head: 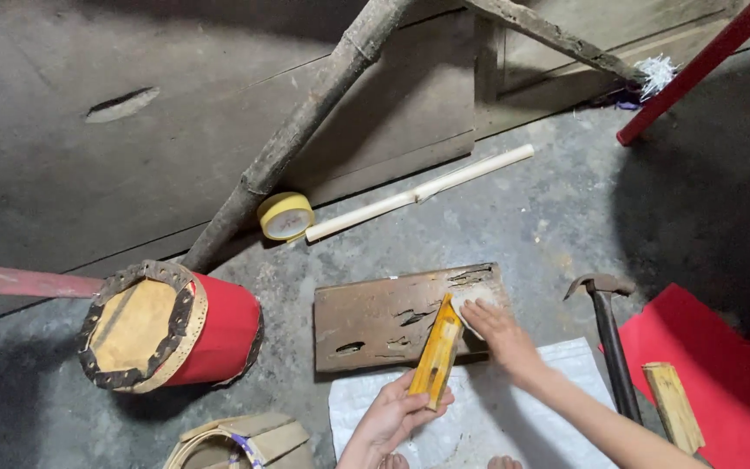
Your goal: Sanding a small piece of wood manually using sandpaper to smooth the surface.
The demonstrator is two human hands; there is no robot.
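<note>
My left hand (398,410) grips the near end of a yellow wooden strip (437,349) that slants up over a worn brown board (375,317) lying on the concrete floor. My right hand (498,333) presses a small pale piece, perhaps sandpaper (472,301), against the far end of the strip and the board's right part. Both hands work over a white woven sack (479,417) spread under the board's near edge.
A red drum (171,327) with a hide head lies on its side at left. A hammer (608,334), a wooden block (673,406) and red sheet (713,365) sit at right. Yellow tape roll (286,215), a pale stick (418,193) and leaning poles (305,122) are behind.
</note>
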